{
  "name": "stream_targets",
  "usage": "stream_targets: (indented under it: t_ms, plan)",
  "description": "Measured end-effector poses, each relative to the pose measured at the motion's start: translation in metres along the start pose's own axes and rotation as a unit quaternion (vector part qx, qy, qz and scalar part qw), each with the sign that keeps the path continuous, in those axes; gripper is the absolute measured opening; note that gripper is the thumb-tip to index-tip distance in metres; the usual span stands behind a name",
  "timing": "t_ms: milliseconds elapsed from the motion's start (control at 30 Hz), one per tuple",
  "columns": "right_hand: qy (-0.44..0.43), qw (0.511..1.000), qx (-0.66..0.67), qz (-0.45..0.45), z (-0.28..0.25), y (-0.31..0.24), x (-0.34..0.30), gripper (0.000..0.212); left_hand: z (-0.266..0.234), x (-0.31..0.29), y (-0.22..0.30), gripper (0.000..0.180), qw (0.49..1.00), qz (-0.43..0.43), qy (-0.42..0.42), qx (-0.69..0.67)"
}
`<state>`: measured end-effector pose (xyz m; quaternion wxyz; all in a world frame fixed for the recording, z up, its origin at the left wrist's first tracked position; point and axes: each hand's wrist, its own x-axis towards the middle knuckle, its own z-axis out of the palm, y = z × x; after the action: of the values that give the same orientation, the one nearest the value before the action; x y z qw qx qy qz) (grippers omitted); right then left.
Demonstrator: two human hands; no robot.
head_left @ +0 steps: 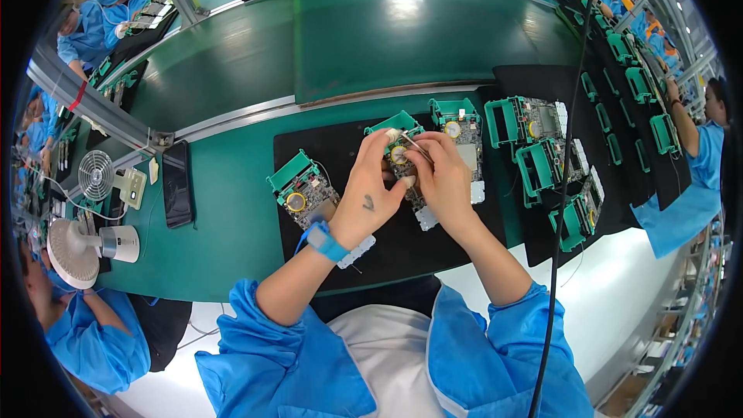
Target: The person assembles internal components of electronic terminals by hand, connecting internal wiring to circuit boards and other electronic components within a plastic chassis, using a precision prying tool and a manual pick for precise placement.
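Observation:
At the middle of a black mat (364, 255), my left hand (370, 190) is closed round the edge of a circuit board (420, 213) with a green plastic frame (401, 121) at its far end. Close beside it my right hand (445, 182) pinches a thin metal tool (418, 147), which looks like tweezers, over the board near a round yellow-rimmed part (398, 155). My fingers cover much of this board. Another framed board (306, 192) lies to the left, partly behind my left wrist, and one more framed board (467, 143) lies to the right.
Several more framed boards (534, 120) lie on a second black mat at right. A black cable (563, 209) hangs down across the view there. At left are a phone (178, 186), a small white fan (76, 251) and another fan (97, 176). A metal rail (232, 125) runs behind the mat. Co-workers sit around.

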<state>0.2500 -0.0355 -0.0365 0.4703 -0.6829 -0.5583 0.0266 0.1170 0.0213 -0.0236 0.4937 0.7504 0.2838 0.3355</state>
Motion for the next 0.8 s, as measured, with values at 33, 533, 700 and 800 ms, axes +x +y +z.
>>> stream_targets:
  t_ms: [33,533,700,800]
  plan:
    - [0.000,1.000,0.001,-0.001,0.001,-0.002,-0.001,0.011,0.002,0.001,-0.006,0.055,0.999,-0.016,0.018,-0.042]
    - [-0.140,0.982,0.126,0.030,-0.018,-0.025,-0.020,0.018,-0.026,-0.035,0.008,0.022,0.962,0.145,0.041,0.227]
    - [-0.045,0.997,-0.047,0.049,-0.021,-0.017,-0.023,0.020,-0.030,-0.035,0.005,0.021,0.971,0.122,0.039,0.202]
    - [-0.135,0.978,0.060,0.148,-0.022,-0.016,-0.039,0.028,-0.039,-0.036,0.010,0.020,0.966,0.119,0.027,0.228]
